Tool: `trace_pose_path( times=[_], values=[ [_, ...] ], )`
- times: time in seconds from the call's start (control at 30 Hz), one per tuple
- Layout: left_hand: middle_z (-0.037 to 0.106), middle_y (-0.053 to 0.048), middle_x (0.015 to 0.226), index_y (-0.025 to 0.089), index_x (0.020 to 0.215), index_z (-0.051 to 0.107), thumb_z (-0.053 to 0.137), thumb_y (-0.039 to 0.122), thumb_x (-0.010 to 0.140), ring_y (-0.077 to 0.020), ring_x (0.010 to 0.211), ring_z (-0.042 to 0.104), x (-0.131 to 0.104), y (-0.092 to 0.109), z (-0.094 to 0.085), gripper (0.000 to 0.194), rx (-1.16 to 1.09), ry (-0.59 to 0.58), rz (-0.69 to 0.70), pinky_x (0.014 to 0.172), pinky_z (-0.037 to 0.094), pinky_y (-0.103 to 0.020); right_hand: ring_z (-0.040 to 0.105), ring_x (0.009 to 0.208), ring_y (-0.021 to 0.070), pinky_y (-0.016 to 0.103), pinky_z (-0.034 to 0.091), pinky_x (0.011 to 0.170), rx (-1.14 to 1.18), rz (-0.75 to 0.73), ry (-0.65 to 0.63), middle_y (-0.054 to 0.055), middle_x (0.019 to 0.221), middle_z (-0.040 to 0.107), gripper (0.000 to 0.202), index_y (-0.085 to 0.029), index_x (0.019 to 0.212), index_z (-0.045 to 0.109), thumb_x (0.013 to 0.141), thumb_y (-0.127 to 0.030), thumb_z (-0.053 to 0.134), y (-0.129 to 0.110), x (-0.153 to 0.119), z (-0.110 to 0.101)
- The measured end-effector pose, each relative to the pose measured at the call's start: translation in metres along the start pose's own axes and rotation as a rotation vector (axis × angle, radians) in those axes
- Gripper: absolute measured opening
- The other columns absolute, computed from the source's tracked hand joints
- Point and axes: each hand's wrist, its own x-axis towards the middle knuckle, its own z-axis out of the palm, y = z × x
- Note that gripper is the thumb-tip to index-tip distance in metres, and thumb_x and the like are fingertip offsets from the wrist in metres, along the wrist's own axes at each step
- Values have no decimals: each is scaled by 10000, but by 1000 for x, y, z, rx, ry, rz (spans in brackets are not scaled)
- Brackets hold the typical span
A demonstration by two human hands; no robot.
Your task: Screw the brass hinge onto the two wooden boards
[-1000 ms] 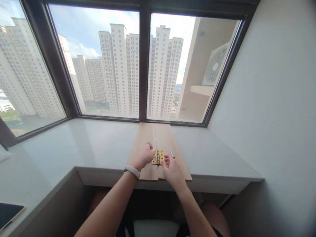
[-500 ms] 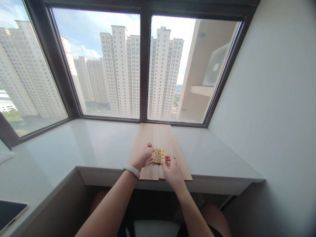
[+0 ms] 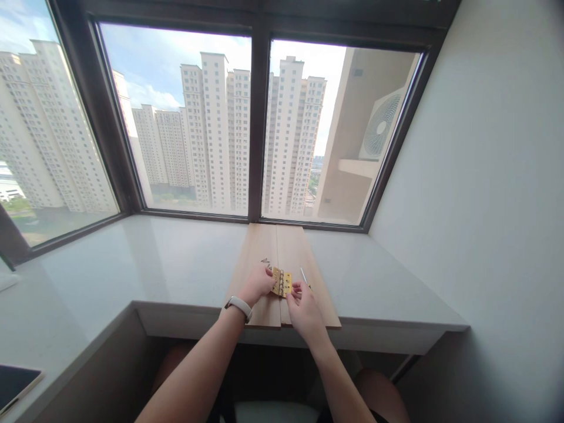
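A gold-coloured butt hinge (image 3: 282,282) is spread open, its knuckle close to the seam between two pale wooden boards. The left board (image 3: 258,241) and right board (image 3: 294,241) lie side by side. My left hand (image 3: 258,284) pinches the hinge's left leaf, and my right hand (image 3: 304,306) grips the right leaf by its edge. Just beyond my left fingers lie several dark screws (image 3: 265,261) on the left board. A screwdriver (image 3: 304,275) rests on the right board, its shaft pointing away and its handle mostly hidden by my right hand.
The boards lie on a white windowsill counter (image 3: 185,264) and slightly overhang its front edge. Dark window frames (image 3: 258,129) stand behind, a white wall (image 3: 476,176) to the right. A dark flat device (image 3: 17,385) is at the lower left.
My left hand has drawn nearer and closed its fingers on the left leaf, uncovering the screws. The hinge is tilted a little more. The view has shifted slightly.
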Motion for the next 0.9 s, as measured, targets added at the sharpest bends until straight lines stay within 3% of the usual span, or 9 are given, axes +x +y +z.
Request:
trace_pose_path(
  times=[0.17, 0.37, 0.63, 0.9],
  values=[
    [687, -90, 891, 133, 929, 600, 731, 137, 716, -190, 781, 681, -13, -8, 3, 250, -140, 52, 40, 656, 540, -275, 713, 943, 260, 356, 569, 823, -70, -71, 50, 127, 1034, 710, 227, -207, 1046, 621, 839, -272, 551, -8, 3, -1],
    [686, -90, 898, 147, 981, 600, 781, 278, 750, -200, 799, 692, -27, -5, -5, 321, -315, -24, 253, 705, 573, -326, 731, 868, 257, 352, 577, 762, 32, -37, 80, 146, 1054, 731, 367, -172, 1178, 650, 846, -317, 597, -13, 19, -3],
    [707, -106, 948, 156, 1046, 608, 708, 331, 840, -218, 834, 710, -53, 42, -22, 288, -324, -95, 408, 733, 609, -388, 708, 852, 244, 337, 539, 730, 468, 34, -170, 115, 918, 763, 411, -146, 999, 720, 764, -483, 747, -32, 42, -22],
    [720, -106, 1010, 165, 1067, 652, 649, 249, 874, -218, 941, 703, -61, 98, -33, 210, -204, 83, 630, 798, 620, -378, 688, 747, 214, 339, 542, 701, 459, -158, 52, 90, 873, 747, 367, -163, 903, 707, 791, -511, 733, -81, 55, -50]
  ],
)
